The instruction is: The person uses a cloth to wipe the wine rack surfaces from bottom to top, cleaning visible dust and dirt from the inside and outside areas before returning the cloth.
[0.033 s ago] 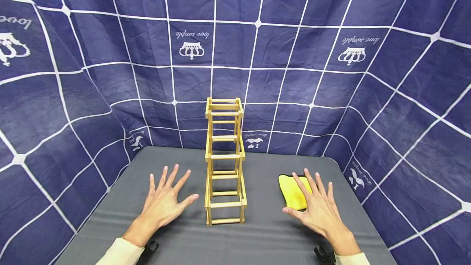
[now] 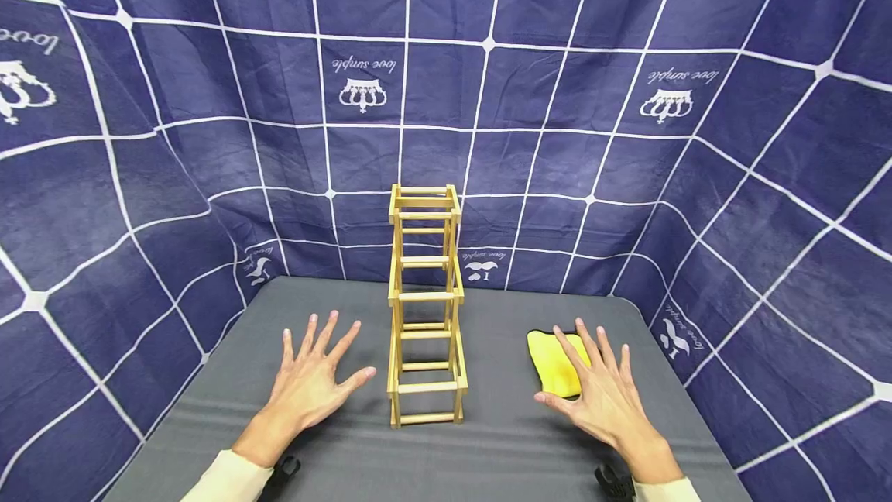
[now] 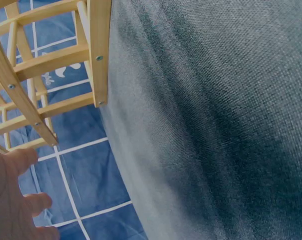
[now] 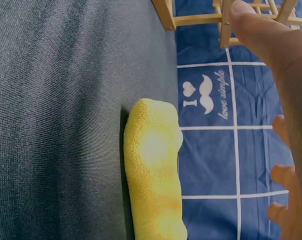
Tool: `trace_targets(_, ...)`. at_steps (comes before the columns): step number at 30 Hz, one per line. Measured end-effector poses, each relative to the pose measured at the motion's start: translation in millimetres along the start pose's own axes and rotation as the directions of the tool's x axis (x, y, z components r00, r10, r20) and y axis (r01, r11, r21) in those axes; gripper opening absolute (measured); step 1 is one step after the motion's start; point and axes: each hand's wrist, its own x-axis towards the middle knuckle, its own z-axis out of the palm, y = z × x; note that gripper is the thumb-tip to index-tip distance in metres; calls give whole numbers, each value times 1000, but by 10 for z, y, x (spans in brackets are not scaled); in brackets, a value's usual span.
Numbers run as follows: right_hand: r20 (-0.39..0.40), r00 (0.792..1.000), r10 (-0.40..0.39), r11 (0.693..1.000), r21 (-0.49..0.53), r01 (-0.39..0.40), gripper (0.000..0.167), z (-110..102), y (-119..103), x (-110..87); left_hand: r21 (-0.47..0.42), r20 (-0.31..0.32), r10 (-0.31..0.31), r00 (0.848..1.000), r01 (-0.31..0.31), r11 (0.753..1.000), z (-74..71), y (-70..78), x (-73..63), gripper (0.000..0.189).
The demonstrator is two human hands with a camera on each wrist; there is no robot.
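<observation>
A tall wooden rack (image 2: 428,388) of slats and round bars stands upright on the grey table, with several open tiers. To its left my left hand (image 2: 310,386) is held with fingers spread, holding nothing. My right hand (image 2: 609,397), also spread and holding nothing, is over the near right part of a folded yellow cloth (image 2: 547,362) with a dark edge, hiding some of it. The left wrist view has the rack (image 3: 98,55) beside the left fingers. In the right wrist view, a gap separates the fluffy cloth (image 4: 153,160) from the right hand (image 4: 283,55).
Grey fabric covers the table (image 2: 495,455), wrinkled near the front. A blue curtain (image 2: 446,99) with white grid lines encloses the back and both sides. Dark straps with buckles (image 2: 286,467) sit at the wrists, below pale sleeves.
</observation>
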Motion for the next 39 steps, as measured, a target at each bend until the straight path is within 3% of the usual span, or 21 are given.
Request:
trace_targets(13, -9, 1000, -4, 1000, 1, 4, 115, 20, 33, -13, 3, -15, -1, 1000, 1, 1000, 7, 18, 5, 91)
trace_targets(18, -20, 1000, -20, 999, 25, 21, 101, -4, 107, -4, -15, -24, 12, 1000, -13, 1000, 21, 54, -8, 90)
trace_targets(23, 8, 999, -45, 996, 83, 44, 81, -29, 201, 41, -42, -53, 70, 996, -73, 996, 30, 102, -46, 85)
trace_targets(28, 50, 993, -104, 989, 112, 98, 68, -39, 288, 101, -136, -98, 181, 979, -193, 972, 3, 186, -103, 82)
trace_targets(34, 91, 977, -192, 978, 105, 182, 59, 0, 367, 193, -170, -144, 312, 939, -334, 927, -36, 332, -118, 80)
trace_targets(39, 139, 958, -253, 964, 117, 237, 53, 63, 458, 279, -179, -167, 348, 923, -375, 910, -14, 425, -94, 72)
